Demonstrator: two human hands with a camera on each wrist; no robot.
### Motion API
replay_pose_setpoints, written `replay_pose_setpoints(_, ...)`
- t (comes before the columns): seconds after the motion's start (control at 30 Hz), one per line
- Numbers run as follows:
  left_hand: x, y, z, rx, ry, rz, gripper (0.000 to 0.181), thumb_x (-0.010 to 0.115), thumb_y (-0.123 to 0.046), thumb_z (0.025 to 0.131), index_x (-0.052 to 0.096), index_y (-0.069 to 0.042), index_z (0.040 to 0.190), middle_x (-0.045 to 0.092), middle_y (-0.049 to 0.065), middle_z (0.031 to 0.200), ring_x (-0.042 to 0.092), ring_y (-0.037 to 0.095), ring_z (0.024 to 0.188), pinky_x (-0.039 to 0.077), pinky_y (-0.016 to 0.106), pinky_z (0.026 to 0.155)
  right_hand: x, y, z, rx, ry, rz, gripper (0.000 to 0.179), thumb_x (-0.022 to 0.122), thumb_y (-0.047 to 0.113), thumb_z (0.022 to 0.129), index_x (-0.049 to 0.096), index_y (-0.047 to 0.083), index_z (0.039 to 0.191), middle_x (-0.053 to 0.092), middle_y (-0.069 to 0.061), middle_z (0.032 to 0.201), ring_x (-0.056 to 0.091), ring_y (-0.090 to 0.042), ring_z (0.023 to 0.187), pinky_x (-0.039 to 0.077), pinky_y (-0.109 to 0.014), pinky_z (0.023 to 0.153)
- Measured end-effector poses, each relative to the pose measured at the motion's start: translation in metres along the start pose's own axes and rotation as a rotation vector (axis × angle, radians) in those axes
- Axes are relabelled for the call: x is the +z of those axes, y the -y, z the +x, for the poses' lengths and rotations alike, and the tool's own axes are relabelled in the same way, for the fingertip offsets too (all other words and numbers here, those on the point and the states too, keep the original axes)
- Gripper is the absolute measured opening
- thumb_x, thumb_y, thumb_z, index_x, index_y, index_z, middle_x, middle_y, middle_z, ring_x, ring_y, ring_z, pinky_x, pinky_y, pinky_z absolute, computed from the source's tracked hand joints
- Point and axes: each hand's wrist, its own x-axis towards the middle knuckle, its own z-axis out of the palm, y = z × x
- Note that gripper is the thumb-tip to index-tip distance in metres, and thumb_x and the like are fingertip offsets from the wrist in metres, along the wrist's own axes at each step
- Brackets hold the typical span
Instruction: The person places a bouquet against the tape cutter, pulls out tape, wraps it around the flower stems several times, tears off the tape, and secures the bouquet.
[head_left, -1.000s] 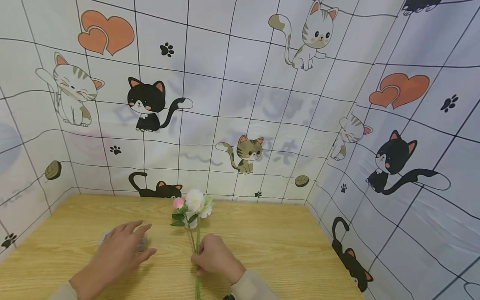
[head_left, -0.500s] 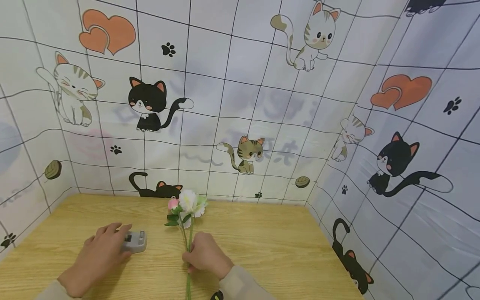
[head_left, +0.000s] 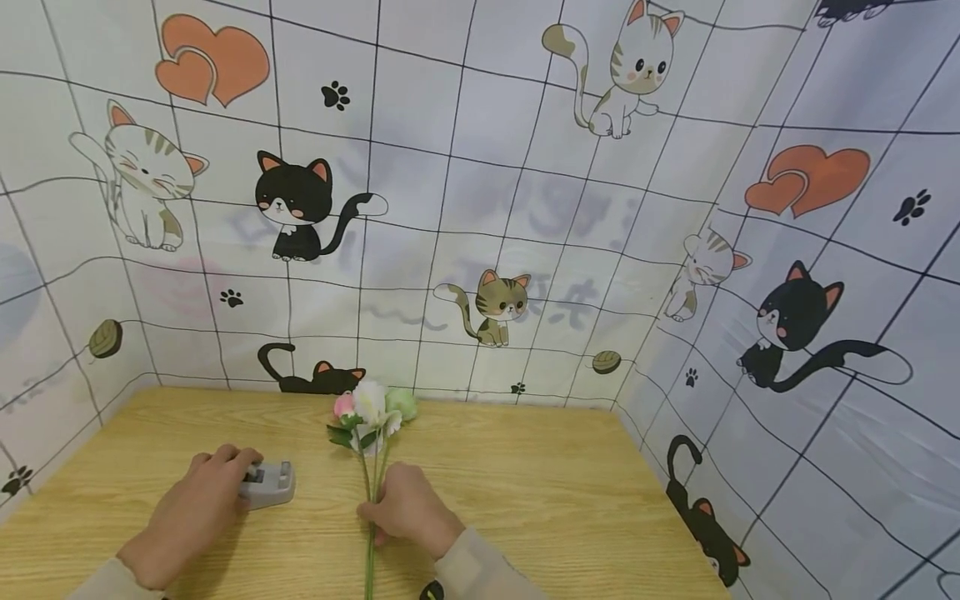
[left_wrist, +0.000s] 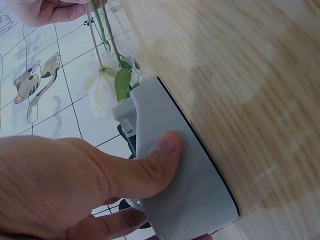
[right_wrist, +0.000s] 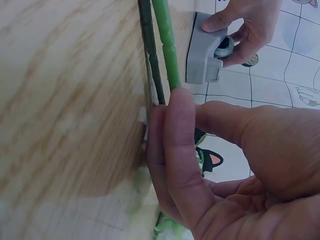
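Note:
A grey tape dispenser stands on the table at the left. My left hand grips it across its body, the thumb against its near side and the fingers round the far side. In the right wrist view, a tape roll shows in the dispenser. My right hand pinches the stems of several artificial flowers between thumb and fingers. At their heads are a white flower, a pink bud and a pale green bloom, pointing toward the back wall.
The wood-grain table meets a back wall and side walls hung with cat-print sheeting. A small black item shows at my right sleeve.
My left hand has come down from above the tape dispenser, shifted left and taken hold of it. The right hand has moved slightly left with the flowers.

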Motion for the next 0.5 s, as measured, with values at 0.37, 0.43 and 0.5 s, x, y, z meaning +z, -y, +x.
replay_pose_setpoints(0.37, 0.001, 0.002, 0.004, 0.004, 0.003, 0.002, 0.057, 0.102, 0.006, 0.079, 0.076, 0.005, 0.130, 0.077, 0.031, 0.126, 0.072, 0.052, 0.105, 0.067, 0.072, 0.088, -0.009, 0.000, -0.002, 0.022, -0.027, -0.051, 0.070, 0.092, 0.023, 0.103, 0.051, 0.013, 0.047, 0.048, 0.003, 0.037, 0.036, -0.004, 0.032, 0.021, -0.020, 0.040)
replay_pose_setpoints(0.43, 0.002, 0.002, 0.004, 0.007, 0.001, 0.005, 0.058, 0.103, 0.006, 0.078, 0.077, 0.004, 0.130, 0.077, 0.030, 0.126, 0.073, 0.052, 0.104, 0.067, 0.071, 0.088, -0.011, 0.000, 0.000, 0.012, -0.045, -0.074, 0.073, 0.090, 0.024, 0.105, 0.044, 0.019, 0.048, 0.036, 0.010, 0.039, 0.026, -0.002, 0.036, 0.020, -0.020, 0.040)
replay_pose_setpoints(0.5, 0.003, 0.003, 0.004, 0.008, 0.000, 0.001, 0.058, 0.103, 0.006, 0.077, 0.077, 0.004, 0.129, 0.077, 0.030, 0.125, 0.073, 0.051, 0.104, 0.067, 0.070, 0.087, -0.012, 0.002, 0.002, -0.011, -0.063, -0.092, 0.074, 0.089, 0.023, 0.106, 0.037, 0.021, 0.053, 0.027, 0.013, 0.044, 0.021, -0.002, 0.039, 0.020, -0.020, 0.040)
